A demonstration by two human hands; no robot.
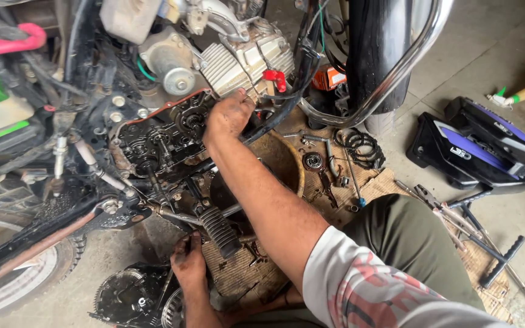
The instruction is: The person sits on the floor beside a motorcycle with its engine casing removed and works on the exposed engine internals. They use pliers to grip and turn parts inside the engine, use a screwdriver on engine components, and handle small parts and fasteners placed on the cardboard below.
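— Where are our hands?

— Our right hand (229, 115) reaches up into the open motorcycle engine case (165, 133), fingers curled in against the gears; whether they pinch a part, we cannot tell. Our left hand (188, 262) is low, closed on a dark tool handle (166, 285) just above the clutch assembly (132, 297) on the floor.

— And containers?

— A round metal basin (284, 161) sits under our right forearm; it looks oily inside, though the arm hides most of it.
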